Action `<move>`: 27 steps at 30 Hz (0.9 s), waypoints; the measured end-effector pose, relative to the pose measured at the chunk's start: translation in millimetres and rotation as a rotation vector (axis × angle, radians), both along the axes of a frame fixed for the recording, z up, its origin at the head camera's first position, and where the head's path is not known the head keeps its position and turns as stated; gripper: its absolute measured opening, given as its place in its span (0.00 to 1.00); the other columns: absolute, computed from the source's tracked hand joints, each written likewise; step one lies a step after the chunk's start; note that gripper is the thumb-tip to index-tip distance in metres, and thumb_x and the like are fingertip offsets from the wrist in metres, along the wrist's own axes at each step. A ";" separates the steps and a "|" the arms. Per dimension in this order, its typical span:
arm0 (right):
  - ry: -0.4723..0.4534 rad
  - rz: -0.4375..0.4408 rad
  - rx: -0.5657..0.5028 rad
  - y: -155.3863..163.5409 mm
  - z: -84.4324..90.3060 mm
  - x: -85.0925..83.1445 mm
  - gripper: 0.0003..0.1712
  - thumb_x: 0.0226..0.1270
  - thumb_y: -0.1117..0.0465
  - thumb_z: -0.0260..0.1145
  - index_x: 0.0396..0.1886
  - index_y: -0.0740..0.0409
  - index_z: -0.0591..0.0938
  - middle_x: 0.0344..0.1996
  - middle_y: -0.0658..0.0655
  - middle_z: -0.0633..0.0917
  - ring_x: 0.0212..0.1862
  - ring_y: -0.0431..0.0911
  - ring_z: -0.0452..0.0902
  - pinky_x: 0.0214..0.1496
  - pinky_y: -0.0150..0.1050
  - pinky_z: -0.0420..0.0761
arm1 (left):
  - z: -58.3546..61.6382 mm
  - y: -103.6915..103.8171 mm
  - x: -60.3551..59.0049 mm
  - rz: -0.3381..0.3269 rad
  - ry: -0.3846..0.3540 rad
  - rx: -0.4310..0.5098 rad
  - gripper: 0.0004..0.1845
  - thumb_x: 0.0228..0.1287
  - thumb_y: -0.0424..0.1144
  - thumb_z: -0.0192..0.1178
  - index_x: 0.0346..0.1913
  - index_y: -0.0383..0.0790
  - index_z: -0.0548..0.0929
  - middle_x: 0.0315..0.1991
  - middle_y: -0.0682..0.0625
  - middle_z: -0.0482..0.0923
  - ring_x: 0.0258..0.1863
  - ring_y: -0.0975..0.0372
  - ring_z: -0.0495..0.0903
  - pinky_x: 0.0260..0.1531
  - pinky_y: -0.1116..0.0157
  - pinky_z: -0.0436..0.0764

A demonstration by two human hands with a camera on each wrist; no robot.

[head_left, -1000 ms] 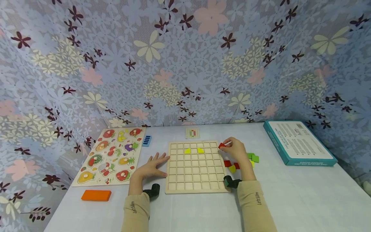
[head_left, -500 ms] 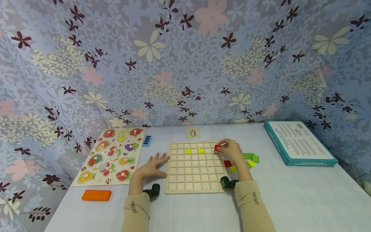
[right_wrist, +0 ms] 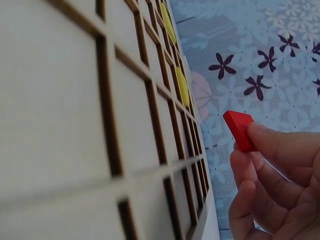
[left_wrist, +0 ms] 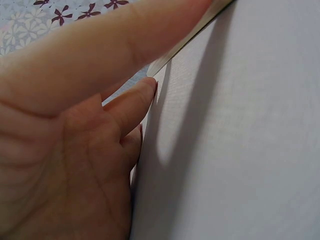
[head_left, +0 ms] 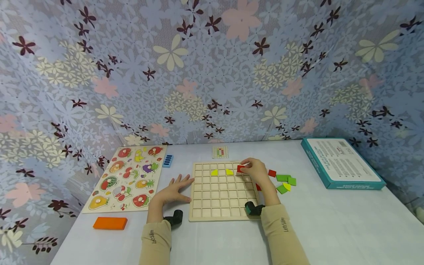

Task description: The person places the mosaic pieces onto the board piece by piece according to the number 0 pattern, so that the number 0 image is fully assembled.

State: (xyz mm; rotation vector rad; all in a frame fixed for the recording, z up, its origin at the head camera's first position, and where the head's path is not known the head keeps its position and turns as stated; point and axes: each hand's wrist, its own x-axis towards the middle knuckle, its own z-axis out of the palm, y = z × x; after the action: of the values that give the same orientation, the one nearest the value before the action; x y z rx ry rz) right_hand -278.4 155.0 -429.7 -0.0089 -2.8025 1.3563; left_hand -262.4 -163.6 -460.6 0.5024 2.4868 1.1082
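Small flat red wooden piece point(right_wrist: 239, 129)

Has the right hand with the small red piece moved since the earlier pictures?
Yes. The right hand, pinching the small red wooden piece, moved leftward, from beyond the wooden grid board's right edge to over its upper squares.

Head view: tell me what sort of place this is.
Probably a tabletop play or puzzle corner: a white table with floral cloth behind, a grid board, a fruit puzzle and loose tiles.
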 end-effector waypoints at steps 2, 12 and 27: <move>0.004 0.011 -0.002 -3.5 0.5 -0.8 0.13 0.61 0.64 0.63 0.45 0.63 0.81 0.38 0.64 0.81 0.38 0.54 0.77 0.36 0.42 0.79 | -0.4 -0.2 0.1 0.000 0.001 0.002 0.45 0.44 0.39 0.71 0.69 0.42 0.62 0.73 0.44 0.46 0.72 0.48 0.31 0.69 0.49 0.29; 0.006 0.056 -0.043 -19.6 -2.7 -6.6 0.11 0.61 0.66 0.63 0.43 0.64 0.82 0.39 0.62 0.81 0.43 0.55 0.75 0.42 0.45 0.78 | 0.0 0.7 0.7 0.016 -0.011 0.003 0.45 0.44 0.38 0.71 0.68 0.43 0.63 0.73 0.45 0.46 0.72 0.49 0.30 0.69 0.50 0.29; -0.020 0.090 -0.029 -36.8 -2.0 -11.7 0.10 0.62 0.66 0.61 0.41 0.65 0.83 0.40 0.62 0.82 0.38 0.51 0.78 0.39 0.41 0.79 | -0.7 -0.2 0.9 0.001 -0.014 0.022 0.45 0.44 0.38 0.71 0.68 0.42 0.62 0.73 0.44 0.45 0.71 0.48 0.29 0.68 0.49 0.28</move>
State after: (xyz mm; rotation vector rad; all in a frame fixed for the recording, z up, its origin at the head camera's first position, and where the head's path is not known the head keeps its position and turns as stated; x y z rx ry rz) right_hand -290.1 118.2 -431.7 0.1052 -2.8312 1.4227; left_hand -261.5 -163.8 -461.4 0.4978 2.4658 1.1366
